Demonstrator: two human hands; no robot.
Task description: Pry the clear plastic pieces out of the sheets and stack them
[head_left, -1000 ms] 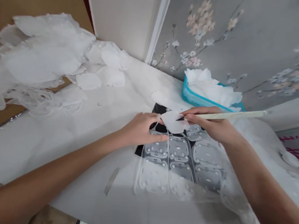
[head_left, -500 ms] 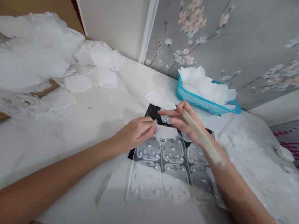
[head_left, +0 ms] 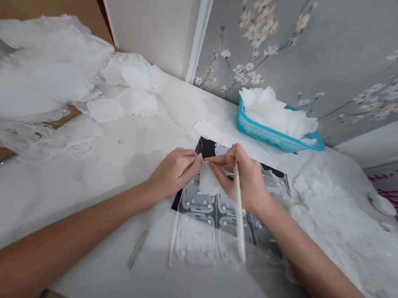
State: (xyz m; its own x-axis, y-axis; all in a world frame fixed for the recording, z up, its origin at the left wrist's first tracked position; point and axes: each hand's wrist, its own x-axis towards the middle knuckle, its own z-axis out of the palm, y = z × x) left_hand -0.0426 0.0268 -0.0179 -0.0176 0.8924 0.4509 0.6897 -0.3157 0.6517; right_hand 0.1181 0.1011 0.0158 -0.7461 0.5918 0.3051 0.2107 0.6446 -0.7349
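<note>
My left hand (head_left: pixel 176 171) is closed in a pinch on the upper corner of a small white sheet piece (head_left: pixel 208 180). My right hand (head_left: pixel 242 176) meets it there, its thumb and forefinger close to that same corner. A pale, long stick (head_left: pixel 238 210) is tucked in my right hand and points down toward me. Whether the right fingertips also grip the white piece I cannot tell. Beneath both hands lies a clear moulded plastic tray (head_left: pixel 196 239) with rounded compartments, partly over a black sheet (head_left: pixel 206 146).
A blue basket (head_left: pixel 270 134) of white pieces stands at the back right. White pieces pile up on the left (head_left: pixel 45 72), and crumpled white film (head_left: pixel 342 225) lies on the right. A thin grey strip (head_left: pixel 138 249) rests on the white table cover (head_left: pixel 108 197).
My right hand has come left and turned, bringing its fingertips to the left ones. The stick swung from lying along the forearm to pointing down. The white piece now hangs lower.
</note>
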